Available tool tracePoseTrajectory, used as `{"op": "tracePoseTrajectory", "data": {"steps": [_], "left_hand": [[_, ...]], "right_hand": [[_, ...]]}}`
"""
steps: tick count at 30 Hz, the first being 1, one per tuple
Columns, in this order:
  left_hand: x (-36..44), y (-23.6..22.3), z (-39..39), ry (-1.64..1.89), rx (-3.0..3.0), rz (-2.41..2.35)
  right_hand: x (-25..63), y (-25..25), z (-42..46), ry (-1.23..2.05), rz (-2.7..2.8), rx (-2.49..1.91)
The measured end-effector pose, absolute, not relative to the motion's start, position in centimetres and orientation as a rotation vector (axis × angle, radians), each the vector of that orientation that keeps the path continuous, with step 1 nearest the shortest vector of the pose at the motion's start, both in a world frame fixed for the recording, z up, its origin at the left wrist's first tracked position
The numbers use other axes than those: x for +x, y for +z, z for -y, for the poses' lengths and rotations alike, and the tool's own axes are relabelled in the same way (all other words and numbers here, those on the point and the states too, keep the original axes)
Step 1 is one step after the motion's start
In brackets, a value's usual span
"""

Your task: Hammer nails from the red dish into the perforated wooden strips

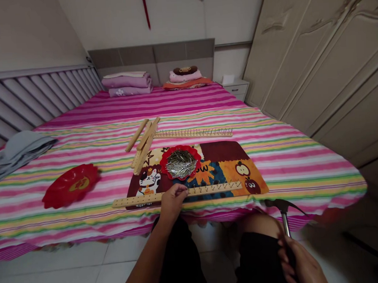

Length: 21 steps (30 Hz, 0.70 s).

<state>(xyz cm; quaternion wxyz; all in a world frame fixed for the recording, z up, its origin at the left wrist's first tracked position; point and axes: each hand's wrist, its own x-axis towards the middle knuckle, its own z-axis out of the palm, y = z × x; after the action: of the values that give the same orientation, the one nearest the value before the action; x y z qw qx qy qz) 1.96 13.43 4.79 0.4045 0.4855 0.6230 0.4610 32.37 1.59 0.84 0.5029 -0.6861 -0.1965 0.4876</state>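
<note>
My left hand (173,199) is closed in a pinch at the middle of a long wooden strip (135,201), around a nail mostly hidden by the fingertips. Several nails (215,187) stand in the strip to the right of this hand; small holes dot its left part. My right hand (298,258) is wrapped round the dark handle of a claw hammer (284,208), held by my right knee with its head up near the bed's edge. Just beyond my left hand, a red scalloped dish (163,167) holds a heap of loose nails (181,162).
A patterned mat (221,150) lies under the dish and strip on the striped bed (291,165). Behind are a nail-studded strip (193,135) and several wooden pieces (146,139). Another red dish (61,188) and grey cloth (24,146) lie left; a wardrobe (324,54) stands right.
</note>
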Motion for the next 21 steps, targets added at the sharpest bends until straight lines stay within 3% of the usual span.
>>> {"op": "tracePoseTrajectory", "data": {"steps": [13,21], "left_hand": [[2.6,3.9,-13.0,1.058,1.553,-1.764],[2.7,3.7,-12.6,1.049,1.656,-1.808]], "right_hand": [[30.8,2.0,-1.1,1.158,0.533,-1.699],[23.3,8.0,-3.2,1.545,0.908,-1.449]]}}
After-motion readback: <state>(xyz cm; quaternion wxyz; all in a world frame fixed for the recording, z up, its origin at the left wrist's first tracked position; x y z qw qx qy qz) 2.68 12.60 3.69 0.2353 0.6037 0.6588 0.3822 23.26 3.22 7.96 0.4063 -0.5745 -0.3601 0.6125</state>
